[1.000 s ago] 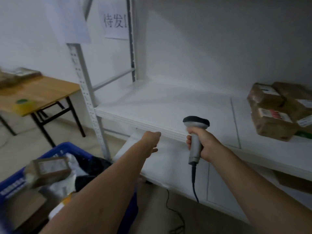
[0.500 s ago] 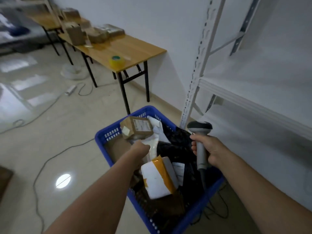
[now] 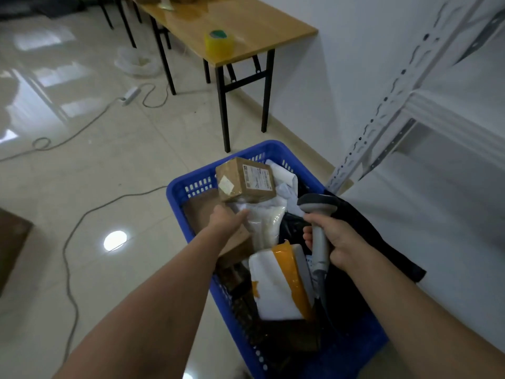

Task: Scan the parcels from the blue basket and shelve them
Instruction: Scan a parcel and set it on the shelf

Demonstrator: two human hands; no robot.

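- Parcels fill a blue basket (image 3: pixel 175 203) on the tiled floor, beside the white steel upright of a shelf rack (image 3: pixel 382 105).
- The person's left hand (image 3: pixel 224 220) reaches into the basket, its thumb against a white plastic mailer (image 3: pixel 266 222) just under a tilted cardboard box (image 3: pixel 243 183) with a printed label. The fingers are hidden behind the back of the hand, so whether it grips anything cannot be told.
- The right hand (image 3: pixel 343 242) is wrapped round the handle of a grey barcode scanner (image 3: pixel 318 214), held upright over the basket with its head toward the box.
- A white parcel banded with orange tape (image 3: pixel 281 285) lies between the two forearms. A black bag (image 3: pixel 369 231) drapes over the basket's right rim.
- Behind the basket, a wooden table (image 3: pixel 259 26) on black legs carries a roll of yellow tape (image 3: pixel 220 44).
- A power strip (image 3: pixel 129 92) and grey cables (image 3: pixel 68 242) trail across the glossy floor.
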